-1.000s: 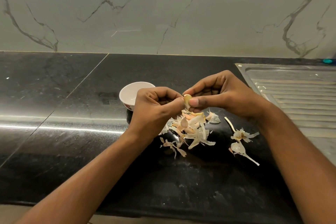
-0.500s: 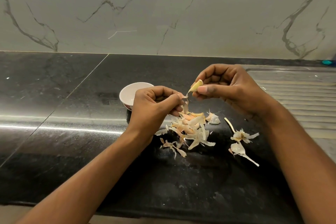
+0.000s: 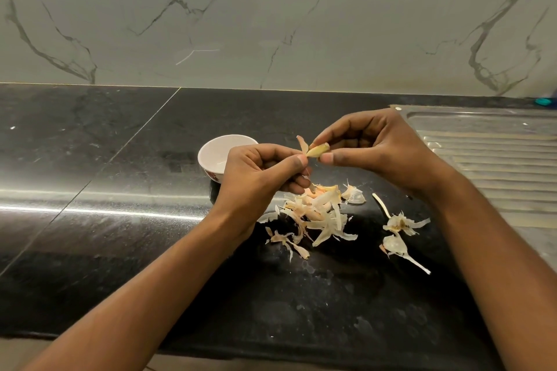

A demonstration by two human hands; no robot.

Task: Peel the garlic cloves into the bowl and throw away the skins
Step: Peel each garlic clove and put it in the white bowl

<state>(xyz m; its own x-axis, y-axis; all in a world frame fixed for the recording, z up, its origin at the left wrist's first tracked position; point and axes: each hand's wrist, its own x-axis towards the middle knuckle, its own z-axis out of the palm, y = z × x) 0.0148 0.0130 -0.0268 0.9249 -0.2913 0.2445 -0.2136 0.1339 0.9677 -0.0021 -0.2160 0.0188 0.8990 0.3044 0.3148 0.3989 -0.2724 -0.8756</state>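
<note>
Garlic clove: yellowish, partly skinned, held in the air above the countertop, just right of the bowl; a flap of skin stands up from its pointed end.
Right hand: fingers curled, thumb and forefinger clamped on the clove's blunt end.
Left hand: fingers curled, thumb and forefinger pinched on the clove's pointed end, at the foot of the flap.
Bowl: small, white, red pattern on the outer wall, upright on the countertop, partly hidden behind the left hand; contents cannot be told.
Skins, main heap: pale and pinkish, loose on the countertop below both hands.
Skins, stray pieces: a few with a thin stalk, to the right of the heap, beside the right wrist.
Countertop: black, polished stone.
Drainboard: ribbed steel, at the right.
Wall: grey-veined marble, behind
</note>
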